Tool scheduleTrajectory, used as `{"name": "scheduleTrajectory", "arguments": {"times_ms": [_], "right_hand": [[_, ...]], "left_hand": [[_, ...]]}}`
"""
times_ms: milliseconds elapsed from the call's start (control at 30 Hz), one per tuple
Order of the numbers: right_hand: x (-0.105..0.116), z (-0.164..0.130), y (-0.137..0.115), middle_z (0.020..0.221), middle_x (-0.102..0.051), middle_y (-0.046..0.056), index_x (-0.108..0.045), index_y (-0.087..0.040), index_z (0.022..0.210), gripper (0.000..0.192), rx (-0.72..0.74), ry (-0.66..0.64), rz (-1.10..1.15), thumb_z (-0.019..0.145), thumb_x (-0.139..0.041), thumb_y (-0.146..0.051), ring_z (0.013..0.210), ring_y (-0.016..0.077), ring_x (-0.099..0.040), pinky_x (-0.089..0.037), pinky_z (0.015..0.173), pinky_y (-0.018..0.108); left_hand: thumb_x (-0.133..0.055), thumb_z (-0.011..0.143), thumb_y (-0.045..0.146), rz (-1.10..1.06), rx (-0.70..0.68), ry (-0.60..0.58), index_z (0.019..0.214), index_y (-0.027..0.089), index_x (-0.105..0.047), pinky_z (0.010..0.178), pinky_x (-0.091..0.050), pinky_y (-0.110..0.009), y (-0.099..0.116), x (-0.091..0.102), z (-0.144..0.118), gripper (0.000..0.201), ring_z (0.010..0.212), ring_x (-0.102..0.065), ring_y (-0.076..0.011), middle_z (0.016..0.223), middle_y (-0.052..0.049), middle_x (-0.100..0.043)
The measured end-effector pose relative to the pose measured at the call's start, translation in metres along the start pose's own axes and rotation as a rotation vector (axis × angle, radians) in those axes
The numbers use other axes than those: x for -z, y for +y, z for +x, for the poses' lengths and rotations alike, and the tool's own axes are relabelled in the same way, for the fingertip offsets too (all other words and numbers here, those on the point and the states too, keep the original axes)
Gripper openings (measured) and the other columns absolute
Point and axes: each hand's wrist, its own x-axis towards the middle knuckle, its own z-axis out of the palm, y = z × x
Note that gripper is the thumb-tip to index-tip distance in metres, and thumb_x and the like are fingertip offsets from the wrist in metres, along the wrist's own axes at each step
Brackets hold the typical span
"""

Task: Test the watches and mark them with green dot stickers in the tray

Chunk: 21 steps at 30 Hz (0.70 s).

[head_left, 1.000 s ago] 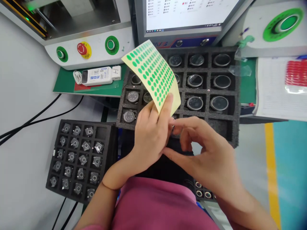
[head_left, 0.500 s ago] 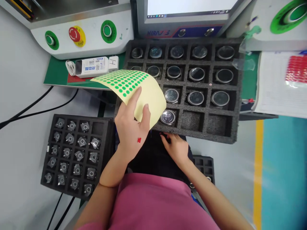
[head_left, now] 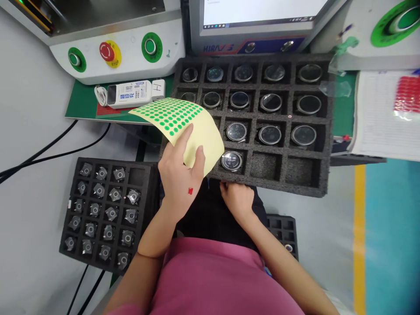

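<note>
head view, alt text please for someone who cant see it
Left hand holds a yellow sheet of green dot stickers over a black foam tray of round parts; the right hand rests at the tray's near edge.

"STOP" on red emergency button's yellow ring (head_left: 114, 64)

Red stop button (head_left: 106, 51); white device (head_left: 129, 94); monitor (head_left: 259, 13); small-parts tray (head_left: 105, 210).

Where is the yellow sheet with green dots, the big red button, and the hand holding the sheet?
Yellow sheet of green dot stickers (head_left: 183, 124), head view, its dotted middle.
Round red stop button (head_left: 106, 51), head view, its cap.
Left hand (head_left: 179, 177), head view, its back.
</note>
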Motion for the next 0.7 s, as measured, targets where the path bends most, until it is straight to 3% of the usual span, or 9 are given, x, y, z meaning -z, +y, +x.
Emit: {"name": "scheduleTrajectory", "arguments": {"times_ms": [133, 300, 367, 467, 600, 700], "right_hand": [[0.019, -0.014, 0.003, 0.074, -0.072, 0.008, -0.069, -0.013, 0.072, 0.014, 0.170, 0.035, 0.284, 0.085, -0.062, -0.014, 0.066, 0.0179, -0.069, -0.057, 0.068, 0.031], [0.068, -0.047, -0.005, 0.074, -0.072, 0.004, -0.068, -0.017, 0.077, 0.016, 0.377, 0.075, 0.691, 0.087, -0.063, -0.029, 0.062, 0.0129, -0.068, -0.059, 0.059, 0.023], [0.086, -0.052, -0.012, 0.071, -0.071, 0.001, -0.071, -0.018, 0.085, 0.004, 0.381, 0.092, 0.896, 0.082, -0.069, -0.020, 0.058, 0.0116, -0.067, -0.059, 0.056, 0.021], [0.105, -0.049, -0.024, 0.072, -0.070, 0.000, -0.073, -0.020, 0.081, 0.016, 0.397, 0.048, 1.159, 0.075, -0.071, -0.005, 0.058, 0.0100, -0.066, -0.056, 0.053, 0.017], [0.112, -0.043, -0.033, 0.071, -0.069, -0.001, -0.070, -0.020, 0.076, 0.018, 0.504, 0.007, 1.193, 0.078, -0.069, -0.003, 0.065, 0.0109, -0.067, -0.056, 0.055, 0.018], [0.117, -0.046, -0.037, 0.075, -0.069, 0.000, -0.067, -0.021, 0.084, 0.021, 0.708, 0.165, 0.983, 0.080, -0.067, 0.000, 0.067, 0.0116, -0.066, -0.056, 0.059, 0.023]], "left_hand": [[-0.061, 0.090, 0.030, 0.001, 0.004, -0.004, 0.122, 0.018, -0.069, 0.095, -0.057, -0.034, -0.002, 0.000, 0.000, 0.035, 0.106, -0.071, -0.0228, 0.118, -0.010, -0.075], [-0.059, 0.092, 0.029, -0.014, -0.021, -0.033, 0.123, 0.018, -0.067, 0.096, -0.056, -0.033, 0.003, 0.000, 0.000, 0.034, 0.108, -0.070, -0.0220, 0.120, -0.010, -0.074], [-0.059, 0.092, 0.029, -0.029, -0.025, -0.055, 0.123, 0.018, -0.067, 0.094, -0.056, -0.033, 0.006, -0.001, -0.001, 0.033, 0.107, -0.070, -0.0217, 0.119, -0.009, -0.074], [-0.059, 0.093, 0.030, -0.055, -0.041, -0.084, 0.123, 0.018, -0.066, 0.092, -0.057, -0.033, 0.012, -0.001, -0.002, 0.033, 0.104, -0.070, -0.0221, 0.118, -0.010, -0.074], [-0.058, 0.094, 0.032, -0.066, -0.040, -0.121, 0.125, 0.018, -0.065, 0.091, -0.056, -0.034, 0.016, 0.000, -0.004, 0.034, 0.104, -0.069, -0.0235, 0.117, -0.011, -0.074], [-0.057, 0.095, 0.032, -0.071, -0.028, -0.136, 0.127, 0.016, -0.064, 0.090, -0.055, -0.035, 0.020, 0.001, -0.006, 0.036, 0.104, -0.069, -0.0244, 0.116, -0.012, -0.073]]}}
